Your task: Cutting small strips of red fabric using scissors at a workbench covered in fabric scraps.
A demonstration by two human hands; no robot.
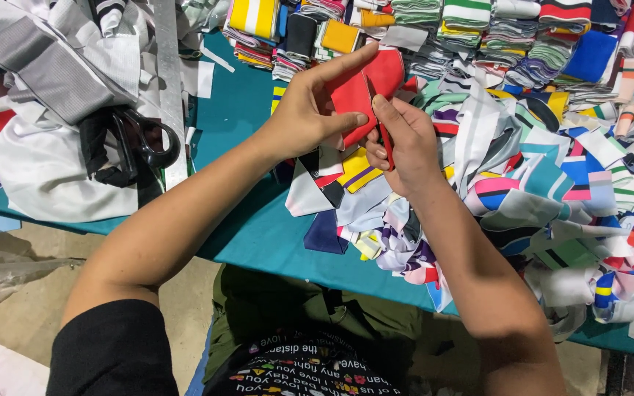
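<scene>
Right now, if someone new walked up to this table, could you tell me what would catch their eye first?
Most likely the red fabric piece held up at centre between the left hand and the right hand. Next, the loose heap of multicoloured fabric scraps spreading right across the teal table, with folded stacks along the far edge. On the left, black scissors rest on white and grey cloth.

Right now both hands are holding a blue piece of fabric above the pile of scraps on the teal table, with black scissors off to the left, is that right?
Not quite: the piece of fabric is red, not blue, as the head view shows. The left hand and right hand do hold it above the pile of scraps on the teal table, with black scissors to the left.
</scene>
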